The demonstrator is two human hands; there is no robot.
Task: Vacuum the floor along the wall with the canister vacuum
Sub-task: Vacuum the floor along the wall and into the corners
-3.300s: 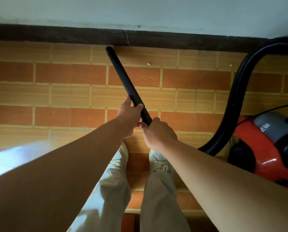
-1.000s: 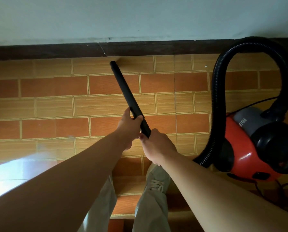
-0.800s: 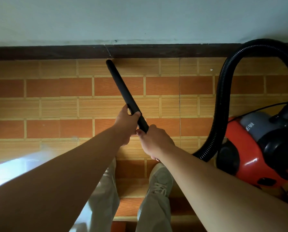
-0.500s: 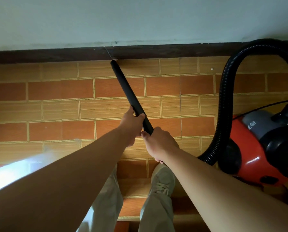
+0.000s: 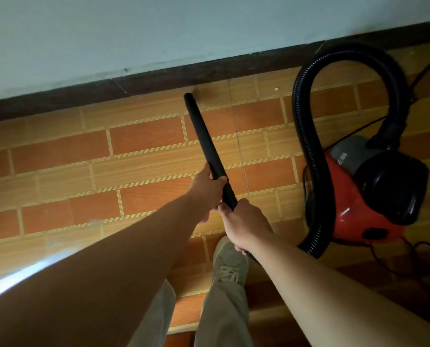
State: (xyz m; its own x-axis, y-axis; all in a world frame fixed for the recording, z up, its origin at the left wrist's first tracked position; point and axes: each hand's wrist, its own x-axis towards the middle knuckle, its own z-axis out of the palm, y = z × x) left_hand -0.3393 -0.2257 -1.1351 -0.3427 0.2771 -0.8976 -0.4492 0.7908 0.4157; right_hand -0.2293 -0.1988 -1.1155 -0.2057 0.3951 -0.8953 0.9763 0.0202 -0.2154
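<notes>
A black vacuum wand (image 5: 203, 139) slants from my hands up to the dark baseboard (image 5: 158, 78), its tip against the floor right at the wall. My left hand (image 5: 206, 189) grips the wand higher up, fingers wrapped round it. Just below, my right hand (image 5: 245, 224) grips its lower end. The red and black canister vacuum (image 5: 374, 189) stands on the floor to the right. Its ribbed black hose (image 5: 306, 126) loops up and over it, then runs down behind my right forearm.
The floor is orange and tan brick-pattern tile (image 5: 146, 139). A pale wall (image 5: 133, 28) rises above the baseboard. A small white speck (image 5: 276, 89) lies near the wall. The power cord (image 5: 384, 256) trails at the right. My shoe (image 5: 230, 261) stands below my hands.
The view has tilted and shifted, so the wall now slopes. The wand tip has moved right along the baseboard. Both hands keep the same grip.
</notes>
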